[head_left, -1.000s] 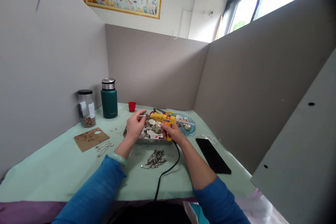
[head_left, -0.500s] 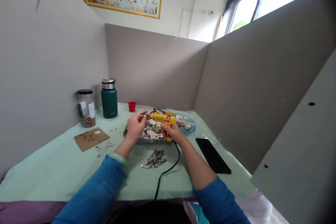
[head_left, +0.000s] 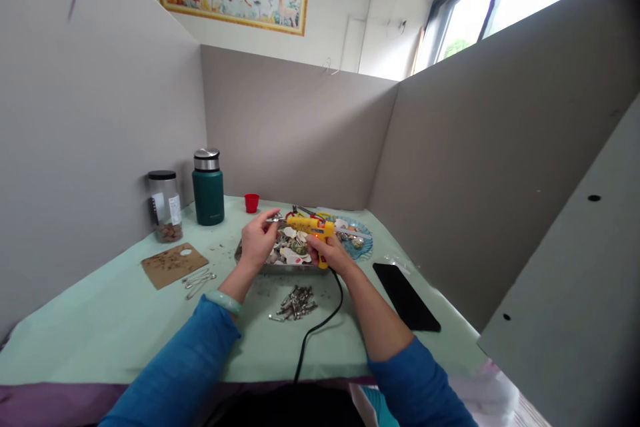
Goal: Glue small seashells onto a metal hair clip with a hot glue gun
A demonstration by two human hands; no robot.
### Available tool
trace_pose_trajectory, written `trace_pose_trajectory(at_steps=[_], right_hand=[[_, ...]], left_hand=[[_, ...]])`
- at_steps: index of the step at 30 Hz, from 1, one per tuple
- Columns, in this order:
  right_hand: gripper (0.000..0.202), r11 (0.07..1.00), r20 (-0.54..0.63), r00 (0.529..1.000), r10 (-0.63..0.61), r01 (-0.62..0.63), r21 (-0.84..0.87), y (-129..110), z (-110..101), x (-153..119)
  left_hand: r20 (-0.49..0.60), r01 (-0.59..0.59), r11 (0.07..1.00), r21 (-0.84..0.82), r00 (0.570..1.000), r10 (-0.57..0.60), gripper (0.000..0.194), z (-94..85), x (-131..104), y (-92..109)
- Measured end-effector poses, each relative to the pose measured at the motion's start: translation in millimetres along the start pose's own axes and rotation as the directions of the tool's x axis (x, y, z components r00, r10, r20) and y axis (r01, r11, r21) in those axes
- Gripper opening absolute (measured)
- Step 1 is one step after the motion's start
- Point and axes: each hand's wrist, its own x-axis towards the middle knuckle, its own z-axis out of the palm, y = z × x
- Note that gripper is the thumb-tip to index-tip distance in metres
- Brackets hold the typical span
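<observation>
My right hand (head_left: 327,252) is wrapped round the handle of a yellow glue gun (head_left: 313,225), whose nozzle points left and whose black cord runs down to the table's front edge. A clear glue stick juts from its back. My left hand (head_left: 259,239) pinches a small metal piece (head_left: 276,219) at the nozzle tip; its exact shape is too small to tell. Below both hands is a metal tray (head_left: 295,269) of shells. Nearer me lies a pile of metal clips (head_left: 297,303).
A blue plate (head_left: 367,250) with shells stands behind right, near some pliers. A black phone-like slab (head_left: 406,297) lies right. On the left are brown card (head_left: 173,267), safety pins (head_left: 199,279), a jar (head_left: 165,207), a green bottle (head_left: 209,193) and a red cup (head_left: 251,203).
</observation>
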Motion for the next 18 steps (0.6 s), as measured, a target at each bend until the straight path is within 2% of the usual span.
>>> trace_pose_trajectory(at_steps=[9,18], right_hand=[[0.04,1.0,-0.012,0.999,-0.031,0.031,-0.005,5.4,0.3,1.5],[0.039,1.0,-0.008,1.0,-0.026,0.026,-0.016,3.3,-0.6,0.9]], left_hand=[[0.01,-0.068,0.996,0.065,0.998,0.068,0.034,0.8,0.5,-4.6],[0.005,-0.064,0.995,0.07,0.998,0.064,0.033,-0.5,0.6,-3.1]])
